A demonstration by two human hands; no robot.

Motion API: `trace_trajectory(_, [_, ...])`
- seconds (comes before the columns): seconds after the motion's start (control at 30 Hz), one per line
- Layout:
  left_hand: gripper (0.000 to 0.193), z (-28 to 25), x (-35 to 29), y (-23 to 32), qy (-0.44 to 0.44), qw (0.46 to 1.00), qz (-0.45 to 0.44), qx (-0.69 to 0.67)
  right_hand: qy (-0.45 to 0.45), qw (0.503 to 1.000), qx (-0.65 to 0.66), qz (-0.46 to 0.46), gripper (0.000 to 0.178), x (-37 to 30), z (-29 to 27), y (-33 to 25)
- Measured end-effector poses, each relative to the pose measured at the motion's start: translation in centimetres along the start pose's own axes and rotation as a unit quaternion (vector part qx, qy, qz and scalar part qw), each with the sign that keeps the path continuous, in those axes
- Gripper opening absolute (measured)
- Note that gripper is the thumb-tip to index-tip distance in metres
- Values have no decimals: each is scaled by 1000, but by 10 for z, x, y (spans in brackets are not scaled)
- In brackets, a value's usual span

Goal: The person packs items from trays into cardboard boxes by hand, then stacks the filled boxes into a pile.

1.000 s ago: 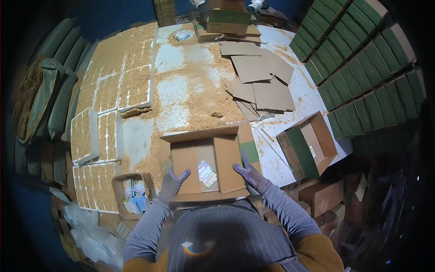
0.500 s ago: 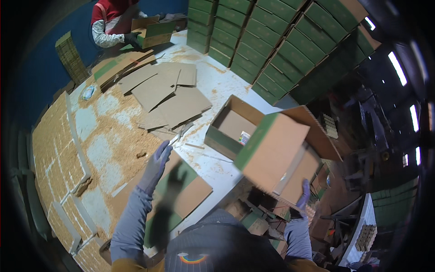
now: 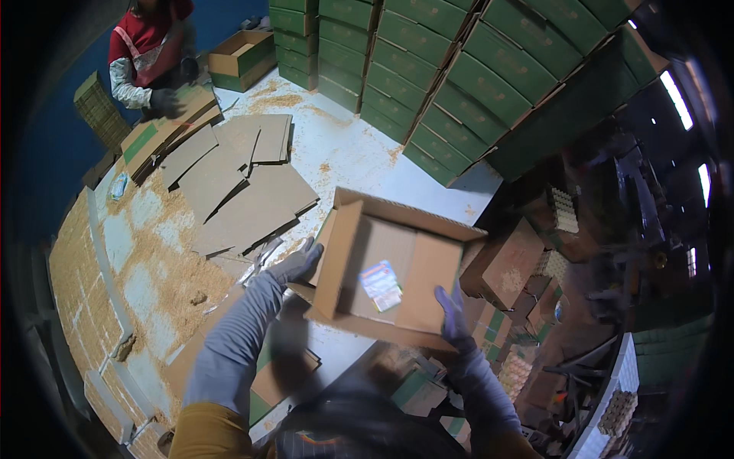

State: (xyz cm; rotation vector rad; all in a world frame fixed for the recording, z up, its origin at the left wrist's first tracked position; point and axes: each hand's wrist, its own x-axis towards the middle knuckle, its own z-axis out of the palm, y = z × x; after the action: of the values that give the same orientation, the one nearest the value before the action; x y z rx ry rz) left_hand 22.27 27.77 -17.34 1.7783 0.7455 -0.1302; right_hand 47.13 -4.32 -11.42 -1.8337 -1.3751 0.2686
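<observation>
Above the near edge of the table, an open cardboard box is between my two gloved hands. A small colourful printed packet lies on its bottom. My left hand presses on the box's left side, its fingers against the outer flap. At the near right corner my right hand grips the wall, with the thumb over the rim inside. Brown double-looking walls show at the left; whether one box sits within another I cannot tell. Below my left hand lies a flat green and brown cardboard sheet.
Flat cardboard pieces overlap mid-table beside scattered sawdust. Green boxes stand stacked at the back. A co-worker stands at far left behind folded cardboard and an open box. Sawdust-covered trays line the left.
My left hand has come right onto the box. The tilted box in my right hand now faces up, with the packet inside. The separate open box no longer shows on the table. The co-worker's hands left their box.
</observation>
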Motion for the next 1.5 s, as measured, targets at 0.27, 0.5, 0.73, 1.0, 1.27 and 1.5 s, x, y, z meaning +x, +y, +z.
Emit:
trace_trajectory(0.27, [45, 57, -60, 34, 210, 885, -115, -400, -17, 793, 503, 343, 58, 96, 59, 78])
trace_trajectory(0.5, [64, 110, -294, -67, 355, 906, -134, 187, 10, 984, -44, 172, 39, -44, 102, -21])
trace_trajectory(0.73, [85, 183, -352, -111, 325, 902, -157, 237, -302, 948, -98, 36, 78, -21, 281, -137])
trace_trajectory(1.0, [72, 175, -378, -127, 319, 926, -85, 183, -161, 974, -147, 58, 64, 16, 289, -170])
trace_trajectory(1.27, [65, 149, -418, -125, 308, 940, -75, 128, -281, 950, 67, 118, 46, 11, 255, -198])
trace_trajectory(1.5, [50, 22, -503, -21, 616, 653, -142, 417, -336, 845, 410, 72, 33, 53, 189, -247])
